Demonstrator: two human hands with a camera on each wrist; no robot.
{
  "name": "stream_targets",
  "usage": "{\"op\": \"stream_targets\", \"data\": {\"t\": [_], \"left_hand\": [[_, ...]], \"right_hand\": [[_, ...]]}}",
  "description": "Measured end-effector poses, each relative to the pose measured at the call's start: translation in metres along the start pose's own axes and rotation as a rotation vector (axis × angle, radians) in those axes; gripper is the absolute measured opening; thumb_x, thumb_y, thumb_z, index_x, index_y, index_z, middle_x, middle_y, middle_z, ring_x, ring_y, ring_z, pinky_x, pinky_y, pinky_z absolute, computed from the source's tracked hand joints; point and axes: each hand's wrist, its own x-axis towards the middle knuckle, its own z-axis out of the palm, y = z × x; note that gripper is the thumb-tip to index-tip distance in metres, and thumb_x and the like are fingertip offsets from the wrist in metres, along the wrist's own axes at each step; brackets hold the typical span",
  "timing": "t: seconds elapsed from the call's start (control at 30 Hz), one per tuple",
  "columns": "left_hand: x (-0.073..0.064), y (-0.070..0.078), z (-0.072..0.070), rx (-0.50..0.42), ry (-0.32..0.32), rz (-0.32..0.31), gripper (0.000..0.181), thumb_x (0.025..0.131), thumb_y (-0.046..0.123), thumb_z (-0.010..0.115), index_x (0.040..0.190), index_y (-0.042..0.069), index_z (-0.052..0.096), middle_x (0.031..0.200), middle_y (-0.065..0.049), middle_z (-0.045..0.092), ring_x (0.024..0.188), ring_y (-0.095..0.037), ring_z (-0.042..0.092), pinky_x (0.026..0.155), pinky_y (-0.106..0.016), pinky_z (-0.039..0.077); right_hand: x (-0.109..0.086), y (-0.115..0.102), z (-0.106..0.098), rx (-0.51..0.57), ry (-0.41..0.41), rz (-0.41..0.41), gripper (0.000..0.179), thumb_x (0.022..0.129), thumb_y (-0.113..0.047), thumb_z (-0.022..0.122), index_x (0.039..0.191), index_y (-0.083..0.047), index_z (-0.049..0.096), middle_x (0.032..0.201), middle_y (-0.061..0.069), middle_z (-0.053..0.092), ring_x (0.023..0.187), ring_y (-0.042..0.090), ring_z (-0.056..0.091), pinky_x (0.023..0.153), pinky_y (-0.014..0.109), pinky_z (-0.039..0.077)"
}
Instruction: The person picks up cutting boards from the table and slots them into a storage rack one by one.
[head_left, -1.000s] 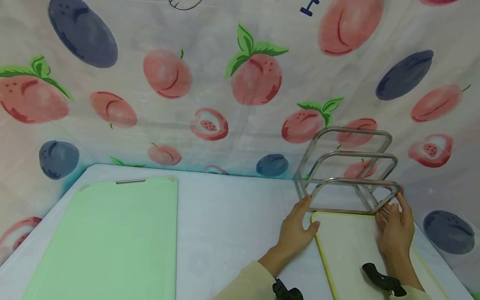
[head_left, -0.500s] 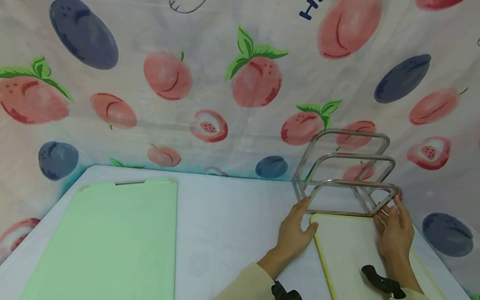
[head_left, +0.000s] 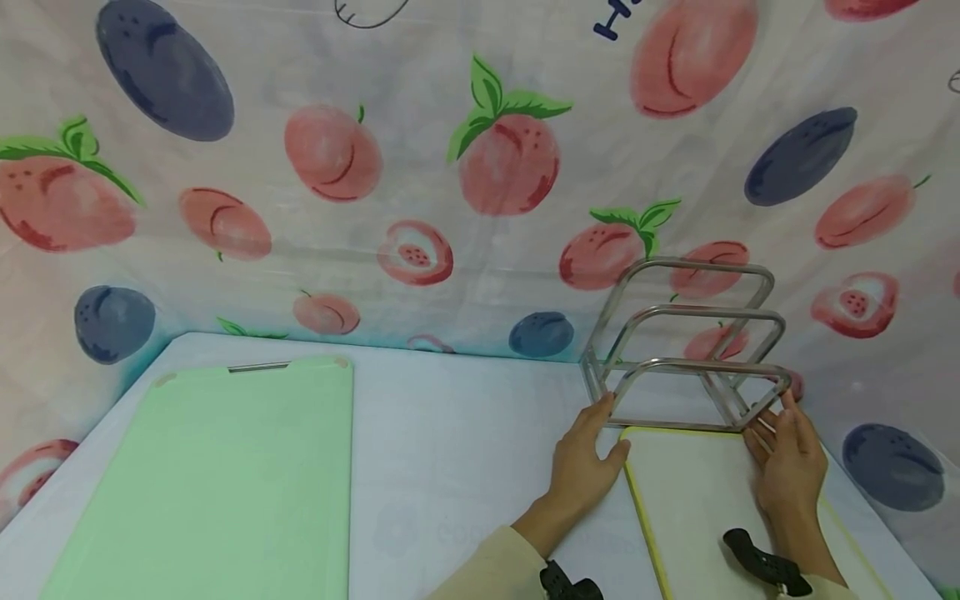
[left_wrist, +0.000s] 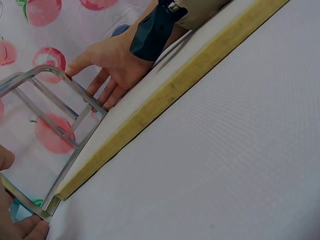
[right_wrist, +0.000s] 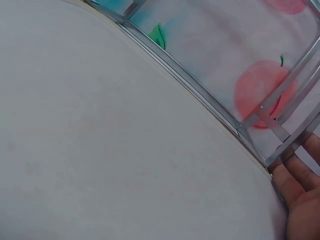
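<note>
A silver metal wire rack (head_left: pixel 686 362) with upright loops stands at the back right, against the fruit-print backdrop. My left hand (head_left: pixel 581 462) touches its front left corner with extended fingers, the thumb spread apart over the edge of a white board. On the opposite side, my right hand (head_left: pixel 791 467) rests its fingers along the rack's front right corner; the left wrist view shows these fingers (left_wrist: pixel 102 90) fairly straight against the bars. Directly in front of the rack lies the white board with a yellow edge (head_left: pixel 693 500), its far edge meeting the rack's base.
A pale green cutting board (head_left: pixel 225 483) with a slot handle lies flat on the left of the white table (head_left: pixel 427 442). Behind the table hangs a backdrop (head_left: pixel 420 100) printed with peaches and dark plums. Black straps (head_left: pixel 765 562) sit on both wrists.
The whole view has shifted slightly. Both hands stay at the rack's sides, and neither the rack nor the boards visibly move on the table.
</note>
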Motion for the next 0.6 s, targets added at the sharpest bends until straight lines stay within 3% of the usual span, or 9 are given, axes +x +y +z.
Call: {"op": "stream_targets", "data": {"t": [0.3, 0.6], "left_hand": [[-0.0002, -0.001, -0.0013, 0.001, 0.014, -0.007, 0.059, 0.091, 0.017, 0.063, 0.146, 0.015, 0.042, 0.142, -0.002, 0.047, 0.127, -0.019, 0.047, 0.099, -0.041, 0.042], [-0.0001, -0.0038, 0.0, 0.043, 0.075, 0.073, 0.055, 0.09, 0.015, 0.064, 0.142, 0.008, 0.047, 0.138, -0.006, 0.051, 0.122, -0.02, 0.052, 0.095, -0.039, 0.046]], "right_hand": [[-0.0008, -0.0006, 0.0025, -0.011, 0.029, 0.032, 0.047, 0.096, -0.032, 0.05, 0.142, -0.019, 0.048, 0.105, 0.001, 0.062, 0.09, 0.008, 0.065, 0.069, 0.018, 0.053], [-0.0018, -0.003, -0.0004, 0.074, -0.036, 0.047, 0.049, 0.096, -0.031, 0.052, 0.142, -0.016, 0.047, 0.102, 0.002, 0.063, 0.087, 0.01, 0.066, 0.068, 0.02, 0.054]]}}
